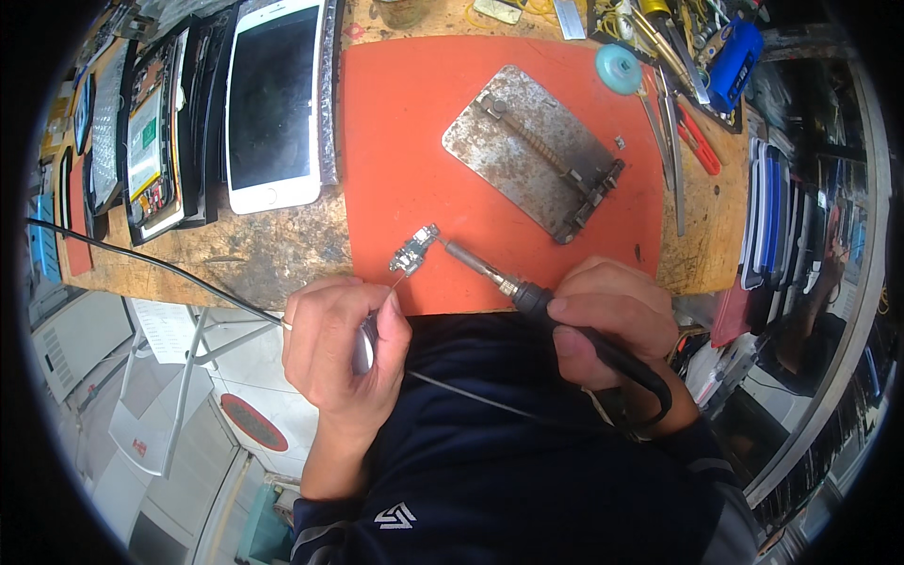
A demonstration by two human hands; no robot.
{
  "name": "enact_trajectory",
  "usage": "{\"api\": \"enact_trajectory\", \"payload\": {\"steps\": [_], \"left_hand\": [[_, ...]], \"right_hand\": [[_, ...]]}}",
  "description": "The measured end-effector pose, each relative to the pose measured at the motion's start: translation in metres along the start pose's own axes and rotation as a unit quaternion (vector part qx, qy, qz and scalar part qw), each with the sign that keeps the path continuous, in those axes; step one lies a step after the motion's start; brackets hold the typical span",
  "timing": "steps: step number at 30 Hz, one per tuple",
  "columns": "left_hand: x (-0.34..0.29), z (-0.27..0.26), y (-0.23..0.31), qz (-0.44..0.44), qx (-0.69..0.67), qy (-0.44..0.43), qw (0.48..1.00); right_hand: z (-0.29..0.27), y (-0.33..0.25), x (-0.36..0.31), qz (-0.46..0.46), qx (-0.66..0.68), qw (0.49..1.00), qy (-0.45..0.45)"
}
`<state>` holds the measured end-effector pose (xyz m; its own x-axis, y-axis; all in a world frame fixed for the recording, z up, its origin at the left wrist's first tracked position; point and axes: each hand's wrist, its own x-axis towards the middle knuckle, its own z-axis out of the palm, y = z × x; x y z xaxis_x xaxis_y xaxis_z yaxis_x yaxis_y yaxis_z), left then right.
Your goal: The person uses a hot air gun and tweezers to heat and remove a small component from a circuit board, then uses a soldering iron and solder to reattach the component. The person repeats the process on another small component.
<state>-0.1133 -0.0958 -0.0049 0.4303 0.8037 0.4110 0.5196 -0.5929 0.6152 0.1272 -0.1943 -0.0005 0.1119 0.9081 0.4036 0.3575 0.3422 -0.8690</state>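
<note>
My right hand (pixel 612 320) is closed around the handle of a soldering iron (pixel 485 270). Its tip points left and reaches the upper right end of a small circuit board (pixel 411 252), close to or touching it. That board lies on the orange mat (pixel 395 122) near its front edge. My left hand (pixel 344 339) pinches a thin solder wire (pixel 399 281) between thumb and finger, its end at the lower side of the board. A greyish rounded thing, perhaps the wire's coil, shows partly inside the palm.
A rusty metal holder plate (pixel 518 141) with a clamp bar lies farther back on the mat. To the left are a white phone (pixel 273 104) and opened devices (pixel 155 141). Tweezers (pixel 675 141), red-handled pliers (pixel 699 141) and a teal round container (pixel 618 69) sit at the right.
</note>
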Motion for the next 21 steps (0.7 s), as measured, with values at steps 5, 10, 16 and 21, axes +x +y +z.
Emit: {"api": "enact_trajectory", "payload": {"steps": [5, 10, 16, 21], "left_hand": [[0.0006, -0.0006, 0.0004, 0.003, 0.006, -0.005, 1.0], [0.0016, -0.0009, 0.0004, 0.005, 0.007, -0.007, 1.0], [0.0017, -0.001, 0.0011, 0.003, 0.016, -0.009, 1.0], [0.002, -0.0004, 0.0006, 0.011, 0.012, -0.005, 1.0]], "right_hand": [[0.0007, 0.0009, 0.0015, -0.003, -0.004, 1.0, -0.002], [0.001, 0.0013, 0.0014, -0.006, -0.003, 1.0, -0.005], [0.0017, 0.0028, 0.001, -0.014, -0.001, 1.0, 0.001], [0.0016, 0.0028, 0.0003, -0.015, -0.003, 1.0, 0.002]]}}
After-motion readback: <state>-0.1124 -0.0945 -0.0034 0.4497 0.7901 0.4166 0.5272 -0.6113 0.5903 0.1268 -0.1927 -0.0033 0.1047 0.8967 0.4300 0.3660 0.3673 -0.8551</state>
